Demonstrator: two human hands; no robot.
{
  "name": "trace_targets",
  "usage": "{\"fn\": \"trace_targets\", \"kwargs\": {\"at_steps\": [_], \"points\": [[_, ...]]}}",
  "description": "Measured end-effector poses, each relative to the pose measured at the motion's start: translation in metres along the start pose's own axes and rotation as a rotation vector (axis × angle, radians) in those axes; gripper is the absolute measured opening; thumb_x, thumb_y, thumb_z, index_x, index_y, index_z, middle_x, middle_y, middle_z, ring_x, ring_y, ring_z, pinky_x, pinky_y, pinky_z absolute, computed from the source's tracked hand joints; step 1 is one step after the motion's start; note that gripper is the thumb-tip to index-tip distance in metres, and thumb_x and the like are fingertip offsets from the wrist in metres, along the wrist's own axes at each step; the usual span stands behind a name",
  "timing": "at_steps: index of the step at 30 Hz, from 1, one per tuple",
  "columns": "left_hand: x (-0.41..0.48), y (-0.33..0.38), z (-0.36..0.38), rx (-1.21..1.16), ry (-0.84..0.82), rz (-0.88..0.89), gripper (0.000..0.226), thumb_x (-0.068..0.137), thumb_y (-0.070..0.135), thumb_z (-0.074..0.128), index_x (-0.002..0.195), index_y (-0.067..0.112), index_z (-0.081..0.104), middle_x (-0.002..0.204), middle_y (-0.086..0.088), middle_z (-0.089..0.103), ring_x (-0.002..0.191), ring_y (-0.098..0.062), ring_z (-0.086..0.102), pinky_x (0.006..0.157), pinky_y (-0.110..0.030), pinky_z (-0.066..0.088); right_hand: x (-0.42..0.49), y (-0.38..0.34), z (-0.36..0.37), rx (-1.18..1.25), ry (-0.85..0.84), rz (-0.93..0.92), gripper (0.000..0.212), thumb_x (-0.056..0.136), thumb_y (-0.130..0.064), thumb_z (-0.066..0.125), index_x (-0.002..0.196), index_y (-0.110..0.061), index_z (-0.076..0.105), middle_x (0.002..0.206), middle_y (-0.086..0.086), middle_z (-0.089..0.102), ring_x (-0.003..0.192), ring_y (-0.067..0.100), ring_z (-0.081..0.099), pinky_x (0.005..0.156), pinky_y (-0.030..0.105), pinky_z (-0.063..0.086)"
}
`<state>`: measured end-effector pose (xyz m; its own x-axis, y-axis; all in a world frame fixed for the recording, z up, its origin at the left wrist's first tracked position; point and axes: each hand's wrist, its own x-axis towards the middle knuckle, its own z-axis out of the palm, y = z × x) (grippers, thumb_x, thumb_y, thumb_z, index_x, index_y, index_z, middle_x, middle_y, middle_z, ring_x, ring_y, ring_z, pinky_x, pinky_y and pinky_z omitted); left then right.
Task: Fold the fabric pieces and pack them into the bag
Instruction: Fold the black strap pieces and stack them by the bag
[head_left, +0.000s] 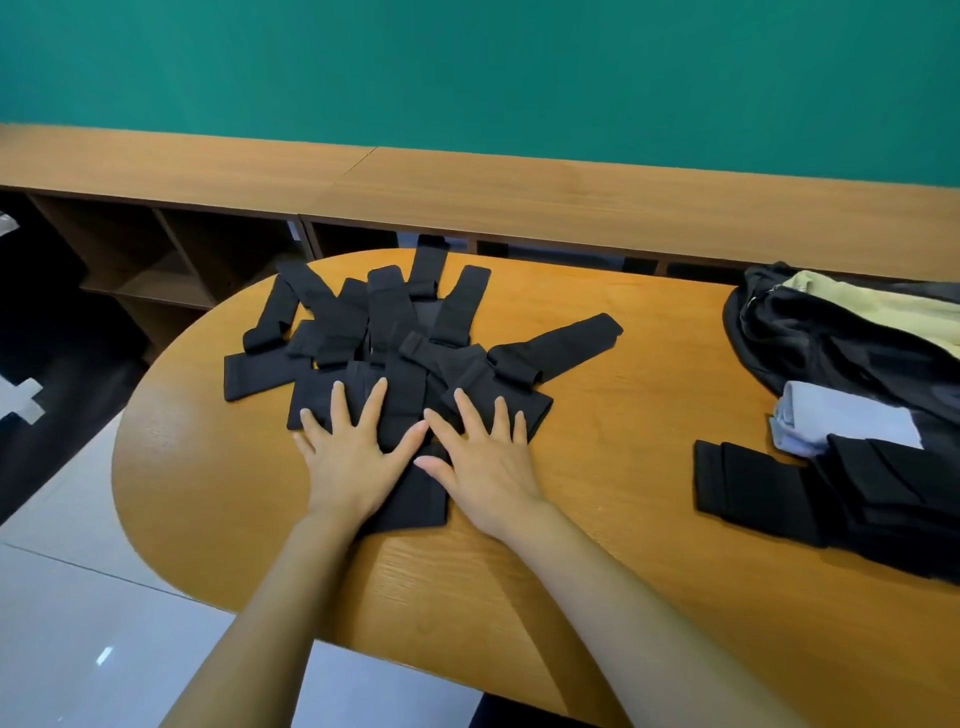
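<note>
Fabric pieces (389, 322) beneath flat hands (348, 460) (485, 465); bag (831, 338), folded stack (753, 483) rightward

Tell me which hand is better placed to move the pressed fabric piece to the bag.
Right hand, probably: it and the left hand both press the fabric piece, but the bag lies to the right.
</note>
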<state>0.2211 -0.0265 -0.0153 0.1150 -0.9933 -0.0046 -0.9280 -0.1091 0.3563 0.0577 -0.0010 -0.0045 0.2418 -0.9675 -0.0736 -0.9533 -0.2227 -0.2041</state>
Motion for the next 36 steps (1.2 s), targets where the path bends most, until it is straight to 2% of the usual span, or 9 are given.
{"fn": "trace_targets", "kwargs": {"at_steps": [9,13,18,21,25,27,31,33,36], "points": [[-0.018,0.088,0.033,0.004,-0.026,0.083,0.089,0.075,0.086,0.021,0.153,0.046,0.006,0.164,-0.008,-0.004,0.144,-0.051,-0.007,0.116,-0.061,-0.004,-0.043,0.084,-0.019,-0.064,-0.016,0.119,0.074,0.086,-0.069,0.005,0.155,-0.04,0.006,0.165,-0.003,0.0,0.149,0.041,-0.002,0.119,0.056,0.002],[-0.027,0.127,0.048,0.02,-0.042,0.104,0.088,0.079,0.085,0.023,0.154,0.044,0.004,0.164,-0.009,-0.006,0.143,-0.052,-0.008,0.115,-0.063,-0.006,-0.058,0.117,-0.025,-0.089,-0.011,0.159,0.066,0.096,-0.064,0.014,0.156,-0.037,0.006,0.165,-0.002,0.0,0.15,0.036,-0.002,0.119,0.055,0.002],[-0.034,0.156,0.053,0.008,-0.098,0.123,0.091,0.073,0.085,0.011,0.154,0.043,0.002,0.164,-0.007,-0.01,0.144,-0.05,-0.011,0.114,-0.063,-0.008,-0.076,0.137,-0.033,-0.068,0.067,0.147,0.067,0.097,-0.062,0.016,0.156,-0.032,0.012,0.165,-0.003,0.006,0.151,0.028,-0.003,0.121,0.054,0.005],[-0.041,0.15,0.047,-0.145,-0.09,0.162,0.086,0.078,0.08,0.014,0.154,0.041,0.008,0.164,-0.003,-0.005,0.148,-0.04,-0.01,0.115,-0.058,-0.011,-0.094,0.139,-0.037,-0.002,0.152,0.082,0.07,0.094,-0.063,0.022,0.155,-0.029,0.019,0.163,-0.009,0.011,0.151,0.018,-0.002,0.122,0.048,0.004],[-0.073,0.13,0.04,-0.288,0.035,0.307,0.075,0.088,0.066,0.017,0.15,0.029,0.035,0.162,0.004,0.018,0.15,-0.015,0.004,0.116,-0.045,-0.017,-0.118,0.138,-0.033,0.042,0.149,-0.059,0.072,0.092,-0.063,0.044,0.154,-0.029,0.026,0.162,-0.014,0.015,0.149,0.005,-0.002,0.122,0.038,-0.006],[-0.092,0.121,0.04,-0.344,0.03,0.361,0.07,0.09,0.061,0.019,0.143,0.026,0.047,0.158,0.004,0.03,0.148,-0.01,0.016,0.118,-0.04,-0.015,-0.124,0.135,-0.028,0.031,0.119,-0.097,0.073,0.091,-0.061,0.048,0.153,-0.029,0.027,0.162,-0.013,0.015,0.149,0.005,-0.001,0.121,0.034,-0.009],[-0.117,0.106,0.051,-0.38,0.002,0.424,0.063,0.093,0.057,0.025,0.14,0.024,0.052,0.156,0.005,0.034,0.146,-0.008,0.024,0.119,-0.034,-0.01,-0.126,0.131,-0.014,0.032,0.152,-0.101,0.059,0.098,-0.049,0.048,0.151,-0.027,0.035,0.16,-0.01,0.024,0.149,0.009,0.011,0.119,0.03,-0.006],[-0.122,0.102,0.054,-0.378,0.003,0.442,0.062,0.094,0.056,0.026,0.14,0.024,0.051,0.155,0.005,0.034,0.145,-0.007,0.025,0.119,-0.032,-0.008,-0.126,0.132,-0.009,0.018,0.216,-0.109,0.048,0.098,-0.04,0.05,0.143,-0.022,0.049,0.153,-0.005,0.04,0.145,0.015,0.029,0.118,0.032,0.006],[-0.123,0.101,0.054,-0.374,0.007,0.451,0.062,0.094,0.056,0.024,0.143,0.025,0.047,0.153,0.007,0.038,0.143,-0.004,0.027,0.12,-0.032,-0.007,-0.129,0.133,-0.005,-0.06,0.369,-0.11,0.039,0.096,-0.039,0.046,0.12,-0.019,0.07,0.128,-0.001,0.065,0.124,0.02,0.058,0.111,0.039,0.029]]}}
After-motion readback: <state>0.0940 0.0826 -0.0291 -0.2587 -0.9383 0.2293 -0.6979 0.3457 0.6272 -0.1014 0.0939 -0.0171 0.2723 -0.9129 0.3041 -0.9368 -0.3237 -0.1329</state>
